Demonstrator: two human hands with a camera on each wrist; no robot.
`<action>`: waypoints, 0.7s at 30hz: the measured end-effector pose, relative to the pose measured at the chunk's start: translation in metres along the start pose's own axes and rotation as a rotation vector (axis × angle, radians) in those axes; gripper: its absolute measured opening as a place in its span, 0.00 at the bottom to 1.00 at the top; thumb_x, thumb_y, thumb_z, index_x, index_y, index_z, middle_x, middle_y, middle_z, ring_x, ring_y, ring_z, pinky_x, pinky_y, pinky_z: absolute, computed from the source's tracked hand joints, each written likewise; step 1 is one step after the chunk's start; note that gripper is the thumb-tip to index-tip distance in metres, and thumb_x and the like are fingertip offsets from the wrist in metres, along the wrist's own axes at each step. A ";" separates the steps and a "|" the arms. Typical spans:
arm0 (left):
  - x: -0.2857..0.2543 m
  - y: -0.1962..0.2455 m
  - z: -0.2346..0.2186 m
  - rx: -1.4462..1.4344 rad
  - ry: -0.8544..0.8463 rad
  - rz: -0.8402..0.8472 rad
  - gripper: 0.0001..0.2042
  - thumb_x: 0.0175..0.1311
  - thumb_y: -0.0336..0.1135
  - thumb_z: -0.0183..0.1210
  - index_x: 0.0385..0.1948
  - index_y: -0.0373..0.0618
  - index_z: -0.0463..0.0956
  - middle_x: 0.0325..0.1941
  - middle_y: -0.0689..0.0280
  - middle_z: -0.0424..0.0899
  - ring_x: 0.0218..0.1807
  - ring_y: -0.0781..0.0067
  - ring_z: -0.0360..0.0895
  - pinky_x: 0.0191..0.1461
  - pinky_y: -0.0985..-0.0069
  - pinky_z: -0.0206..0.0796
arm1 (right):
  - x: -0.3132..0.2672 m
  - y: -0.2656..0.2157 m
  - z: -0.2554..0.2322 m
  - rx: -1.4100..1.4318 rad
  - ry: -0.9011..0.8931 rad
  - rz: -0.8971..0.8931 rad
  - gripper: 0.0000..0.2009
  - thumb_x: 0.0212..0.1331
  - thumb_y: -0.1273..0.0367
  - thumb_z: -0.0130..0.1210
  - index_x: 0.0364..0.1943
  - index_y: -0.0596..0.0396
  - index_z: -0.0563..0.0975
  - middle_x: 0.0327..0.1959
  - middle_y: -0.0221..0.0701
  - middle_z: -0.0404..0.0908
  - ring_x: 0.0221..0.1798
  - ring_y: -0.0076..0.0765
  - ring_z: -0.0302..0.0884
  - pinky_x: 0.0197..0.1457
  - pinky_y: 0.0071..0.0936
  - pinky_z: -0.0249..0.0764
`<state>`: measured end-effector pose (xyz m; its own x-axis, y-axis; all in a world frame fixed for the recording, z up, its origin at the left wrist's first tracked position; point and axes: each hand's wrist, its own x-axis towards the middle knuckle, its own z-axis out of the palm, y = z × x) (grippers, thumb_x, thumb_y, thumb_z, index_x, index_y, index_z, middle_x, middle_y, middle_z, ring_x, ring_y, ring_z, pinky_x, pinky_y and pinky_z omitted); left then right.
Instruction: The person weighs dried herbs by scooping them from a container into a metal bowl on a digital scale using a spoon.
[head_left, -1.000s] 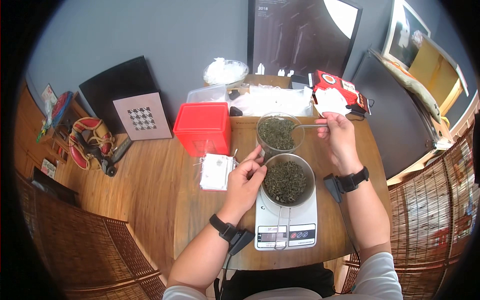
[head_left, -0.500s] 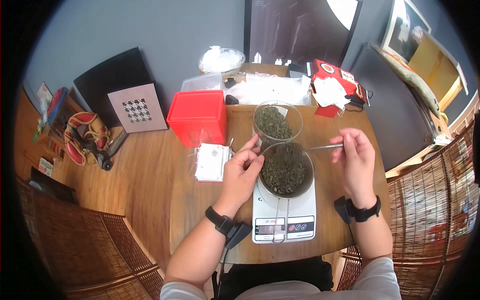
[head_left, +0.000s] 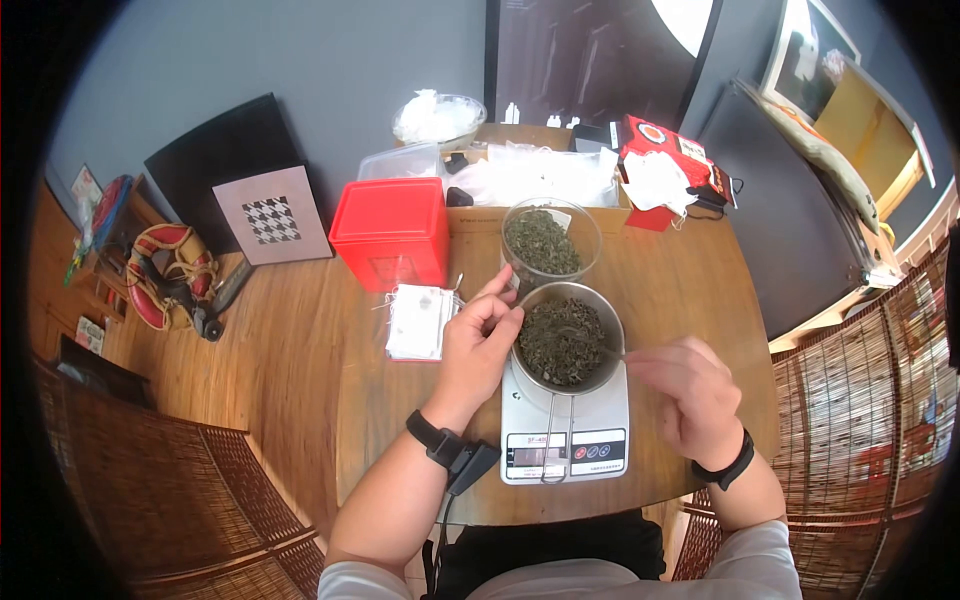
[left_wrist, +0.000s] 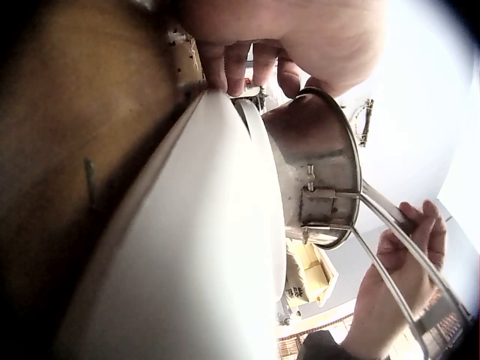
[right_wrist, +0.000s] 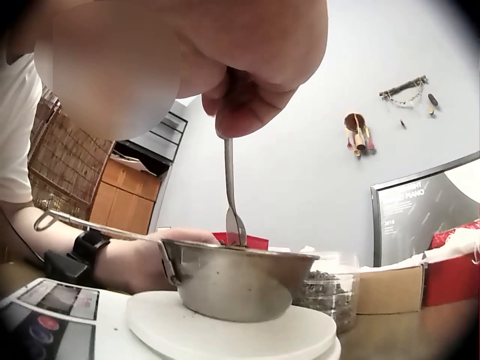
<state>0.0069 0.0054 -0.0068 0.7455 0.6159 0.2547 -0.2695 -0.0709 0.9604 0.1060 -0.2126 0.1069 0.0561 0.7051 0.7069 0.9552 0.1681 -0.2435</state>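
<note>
A steel pan of dried leaves stands on a white kitchen scale, its wire handle toward the person. My left hand has its thumb at the pan's left rim and its fingers beside the glass jar, which holds more leaves behind the pan. My right hand pinches a metal spoon; in the right wrist view the spoon stands upright with its bowl dipping below the pan's rim. The left wrist view shows the pan from its handle side.
Left of the pan are white packets and a red lidded box. Behind the jar stands a cardboard box with white bags. A red package and white tissue lie at the back right.
The right hand has moved from the jar to the pan's right side, bringing the spoon from the jar into the pan. The left hand remains beside the pan and jar.
</note>
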 end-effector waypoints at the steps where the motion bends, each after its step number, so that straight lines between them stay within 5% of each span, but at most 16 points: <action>1: 0.000 0.000 -0.001 -0.011 -0.020 -0.015 0.09 0.68 0.28 0.57 0.25 0.39 0.71 0.72 0.51 0.67 0.60 0.69 0.75 0.60 0.72 0.65 | 0.001 0.001 0.002 0.000 0.000 0.000 0.17 0.44 0.86 0.52 0.41 0.62 0.79 0.40 0.42 0.84 0.34 0.45 0.81 0.38 0.34 0.77; 3: 0.000 0.000 -0.001 -0.023 -0.041 -0.031 0.09 0.70 0.29 0.56 0.26 0.40 0.71 0.73 0.54 0.66 0.62 0.69 0.73 0.66 0.70 0.62 | 0.003 0.008 0.007 -0.071 0.014 -0.013 0.17 0.43 0.85 0.53 0.41 0.61 0.79 0.39 0.41 0.84 0.35 0.46 0.81 0.37 0.34 0.77; 5: 0.000 -0.001 0.001 -0.023 0.004 0.005 0.10 0.66 0.27 0.58 0.24 0.37 0.71 0.70 0.46 0.68 0.58 0.69 0.76 0.56 0.73 0.68 | 0.003 0.016 0.008 -0.085 0.021 0.009 0.18 0.42 0.85 0.53 0.41 0.61 0.79 0.39 0.41 0.84 0.35 0.46 0.80 0.37 0.34 0.77; 21: 0.000 -0.002 0.000 -0.031 -0.005 -0.002 0.09 0.67 0.27 0.58 0.25 0.37 0.70 0.71 0.47 0.68 0.60 0.67 0.76 0.57 0.72 0.68 | -0.008 -0.020 -0.007 -0.054 -0.116 -0.062 0.17 0.46 0.78 0.55 0.44 0.65 0.80 0.42 0.44 0.82 0.33 0.45 0.79 0.34 0.32 0.77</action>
<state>0.0078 0.0055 -0.0083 0.7493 0.6118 0.2536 -0.2869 -0.0453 0.9569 0.0880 -0.2264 0.1104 -0.0340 0.7698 0.6374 0.9702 0.1786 -0.1640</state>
